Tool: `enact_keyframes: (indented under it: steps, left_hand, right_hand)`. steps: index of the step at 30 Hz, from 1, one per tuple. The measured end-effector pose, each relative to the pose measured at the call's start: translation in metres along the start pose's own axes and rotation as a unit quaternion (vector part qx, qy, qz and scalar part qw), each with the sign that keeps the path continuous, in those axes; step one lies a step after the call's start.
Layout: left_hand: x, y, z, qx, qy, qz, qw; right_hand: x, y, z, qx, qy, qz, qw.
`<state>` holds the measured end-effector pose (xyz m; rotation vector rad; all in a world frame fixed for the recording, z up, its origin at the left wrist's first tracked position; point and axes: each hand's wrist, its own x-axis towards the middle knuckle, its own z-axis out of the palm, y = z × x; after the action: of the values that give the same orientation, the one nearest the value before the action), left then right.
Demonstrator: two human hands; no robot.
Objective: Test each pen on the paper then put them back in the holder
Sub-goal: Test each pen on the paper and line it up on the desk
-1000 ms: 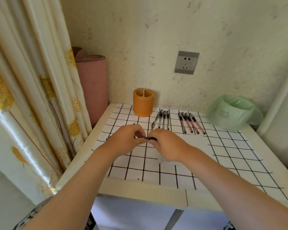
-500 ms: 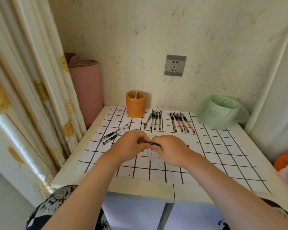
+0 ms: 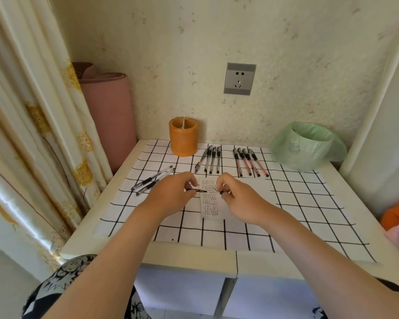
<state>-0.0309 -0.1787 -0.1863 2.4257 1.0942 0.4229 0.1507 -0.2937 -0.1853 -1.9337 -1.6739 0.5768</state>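
Observation:
My left hand (image 3: 171, 194) pinches a black pen cap (image 3: 197, 190) over the table's middle. My right hand (image 3: 240, 199) grips the pen (image 3: 218, 191), its tip pointing left, just above a small slip of paper (image 3: 210, 199) covered in scribbles. The two hands are a short gap apart. An orange pen holder (image 3: 183, 140) stands at the back. Black pens (image 3: 211, 158) lie in a row in front of it, red pens (image 3: 249, 161) to their right, and two more black pens (image 3: 152, 180) lie at the left.
The table wears a white cloth with a black grid (image 3: 297, 203). A bin lined with a green bag (image 3: 306, 145) stands at the back right. A pink rolled mat (image 3: 108, 111) and a curtain (image 3: 32, 134) flank the left side. A wall socket (image 3: 239, 78) sits above.
The hands, joined on the pen before, have pulled apart: the cap came off in the left hand, the pen stays in the right. The camera tilted down a little.

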Motion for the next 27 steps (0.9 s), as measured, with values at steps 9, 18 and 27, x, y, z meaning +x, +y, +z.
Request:
enact_keyframes:
  steps: [9, 18, 27]
  left_hand:
    - [0.023, -0.006, 0.015, 0.058, -0.088, 0.005, 0.994]
    - [0.035, -0.011, 0.020, 0.063, -0.153, 0.016, 0.986]
    - [0.042, -0.016, 0.020, 0.107, -0.192, 0.044, 0.975]
  right_hand:
    - [0.006, 0.006, 0.007, 0.353, -0.003, 0.081, 0.932]
    - [0.007, 0.014, 0.028, 0.425, 0.031, 0.114, 0.897]
    - [0.008, 0.017, 0.031, 0.296, 0.027, 0.080, 0.951]
